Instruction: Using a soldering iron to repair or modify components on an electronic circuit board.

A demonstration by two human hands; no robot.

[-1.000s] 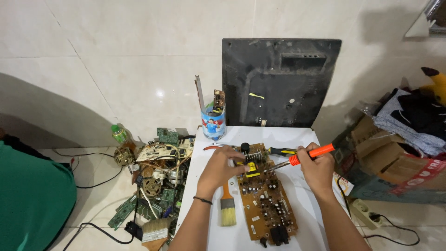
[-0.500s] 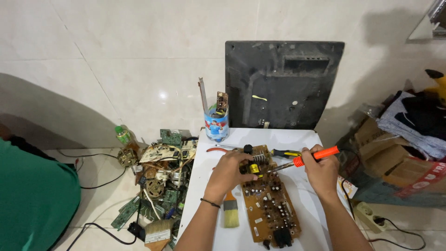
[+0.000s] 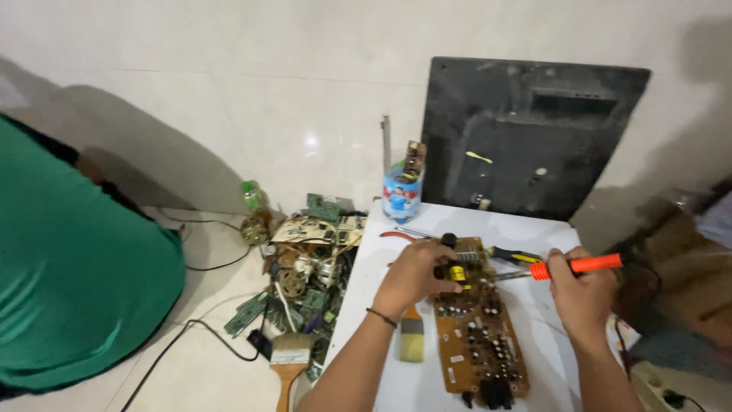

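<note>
Little has shifted: left hand (image 3: 415, 276) still pinches a component on the circuit board (image 3: 476, 336) near the table's (image 3: 534, 229) far edge; right hand (image 3: 583, 294) grips the soldering iron (image 3: 568, 266), tip at the joint, demanding steadiness.

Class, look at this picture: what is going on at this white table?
A person works on a brown circuit board lying on a white table. The left hand rests on the board's upper end, and the right hand holds an orange-handled soldering iron with its tip toward the same spot. A paintbrush lies beside the board. Scrap boards are piled on the floor.
</note>
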